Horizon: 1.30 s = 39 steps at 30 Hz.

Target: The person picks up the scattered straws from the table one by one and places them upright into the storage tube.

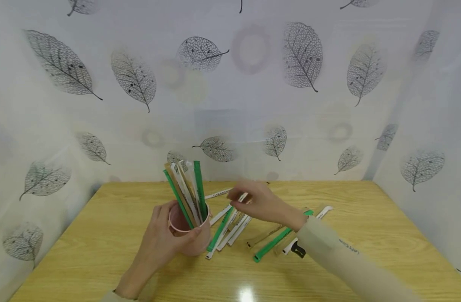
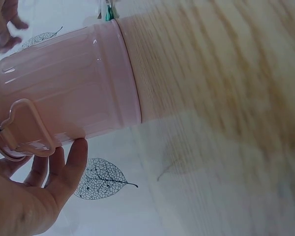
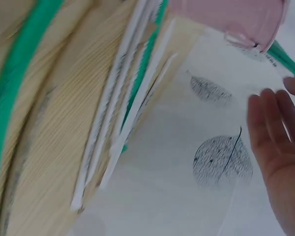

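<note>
My left hand [image 1: 162, 235] grips a small pink pail [image 1: 197, 244] around its side, thumb over the front near the rim. In the left wrist view the pail [image 2: 73, 83] shows a wire handle loop, with fingertips against its wall. Several narrow wrapped sticks [image 1: 199, 188], green, white and brown, stand upright in the pail, leaning apart. My right hand [image 1: 258, 201] is raised right of the pail, over loose sticks [image 1: 220, 237]. Its fingers are loosely extended and hold nothing, as the right wrist view of the hand [image 3: 280, 142] also shows.
More green, brown and white sticks [image 1: 273, 245] lie on the wooden table [image 1: 102, 251] under the right forearm. A black clip-like piece [image 1: 298, 250] shows beside the right sleeve. Leaf-printed cloth [image 1: 230, 92] hangs behind and along the sides.
</note>
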### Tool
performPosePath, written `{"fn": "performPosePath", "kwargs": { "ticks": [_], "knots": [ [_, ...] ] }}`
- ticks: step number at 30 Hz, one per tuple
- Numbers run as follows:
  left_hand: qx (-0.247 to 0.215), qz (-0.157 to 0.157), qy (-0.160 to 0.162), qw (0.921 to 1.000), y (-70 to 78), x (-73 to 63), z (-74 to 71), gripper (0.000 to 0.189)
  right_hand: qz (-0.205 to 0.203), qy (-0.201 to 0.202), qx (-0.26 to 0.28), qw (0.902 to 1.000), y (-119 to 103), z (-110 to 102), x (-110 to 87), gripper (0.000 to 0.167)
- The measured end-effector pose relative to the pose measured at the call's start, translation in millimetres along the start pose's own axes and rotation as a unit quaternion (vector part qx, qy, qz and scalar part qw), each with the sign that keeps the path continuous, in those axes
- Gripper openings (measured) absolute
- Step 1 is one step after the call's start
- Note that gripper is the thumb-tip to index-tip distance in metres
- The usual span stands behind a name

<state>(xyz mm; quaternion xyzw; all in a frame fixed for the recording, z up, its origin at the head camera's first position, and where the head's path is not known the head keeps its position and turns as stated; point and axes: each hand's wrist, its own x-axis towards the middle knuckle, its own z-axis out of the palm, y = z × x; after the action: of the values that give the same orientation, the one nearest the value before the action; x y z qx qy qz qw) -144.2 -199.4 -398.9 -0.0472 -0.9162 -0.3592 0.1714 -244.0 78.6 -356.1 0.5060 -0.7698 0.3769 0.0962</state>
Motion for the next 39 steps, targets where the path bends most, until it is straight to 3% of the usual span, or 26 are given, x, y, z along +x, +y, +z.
{"fn": "performPosePath", "kwargs": {
  "ticks": [3,6,13,15,24,30,39],
  "knots": [
    [-0.002,-0.003,-0.002,1.0,0.6,-0.1,-0.1,0.09,0.026,-0.075,-0.026,0.9965,6,-11,-16.4,0.015],
    [-0.002,0.0,-0.002,1.0,0.8,-0.1,-0.4,0.089,0.054,-0.141,-0.063,0.9866,12,-20,-34.1,0.015],
    [-0.002,0.004,-0.005,1.0,0.0,-0.2,-0.1,0.089,0.105,-0.224,-0.146,0.9578,24,-31,-69.0,0.021],
    [-0.002,0.004,-0.005,1.0,0.1,-0.2,0.0,0.089,0.114,-0.235,-0.157,0.9526,25,-32,-73.6,0.021],
    [-0.006,-0.005,-0.007,0.9999,1.3,-0.3,-0.6,0.088,0.116,-0.252,-0.167,0.9461,35,-30,-81.5,0.019],
    [-0.011,-0.008,-0.012,0.9998,2.2,0.1,-0.4,0.088,0.087,-0.25,-0.202,0.943,37,-26,-80.9,0.014],
    [-0.003,-0.008,-0.007,0.9999,1.6,-0.5,-0.2,0.088,0.05,-0.231,-0.247,0.9398,35,-19,-81.4,0.02]
  ]
}}
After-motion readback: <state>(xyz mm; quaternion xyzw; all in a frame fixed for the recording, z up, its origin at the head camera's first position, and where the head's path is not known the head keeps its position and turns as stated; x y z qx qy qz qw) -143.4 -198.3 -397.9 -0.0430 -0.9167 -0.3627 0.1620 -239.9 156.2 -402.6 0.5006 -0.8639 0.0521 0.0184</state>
